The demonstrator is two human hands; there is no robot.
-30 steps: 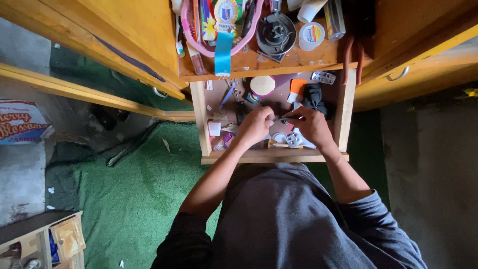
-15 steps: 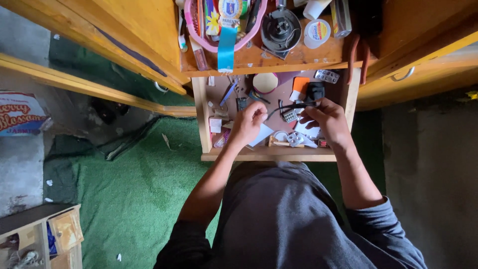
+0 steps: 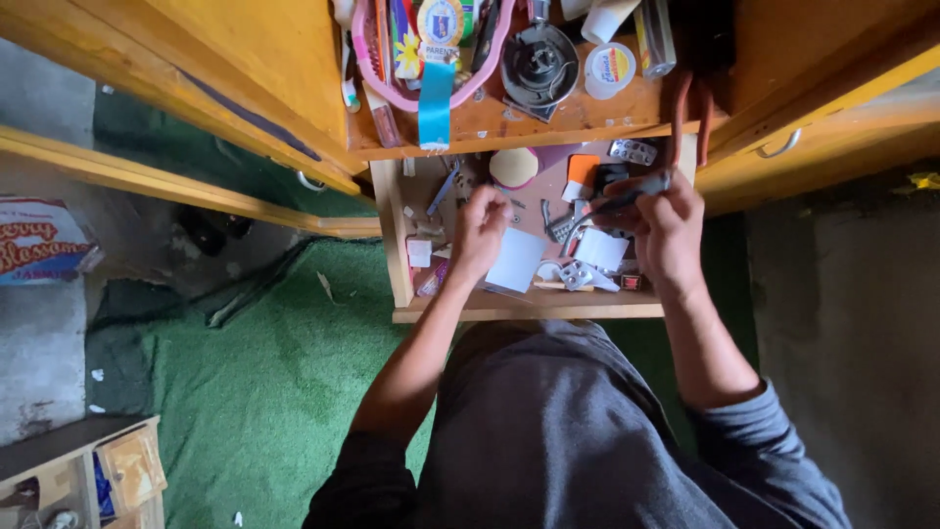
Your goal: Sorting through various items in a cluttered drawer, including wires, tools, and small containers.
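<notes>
Right hand pinches a dark tool, apparently pliers; left hand, fingers curled, rests in cluttered drawer beside white card.

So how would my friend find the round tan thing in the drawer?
Look at the open wooden drawer under the cluttered shelf. Near its back edge, just above the left hand, lies a round tan disc. It is the only plain pale circle there; beside it sits an orange piece.

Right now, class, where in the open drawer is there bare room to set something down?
Little. The drawer shows a bare strip between the round pad and left hand. Around the right hand and white cards it is crowded.
</notes>
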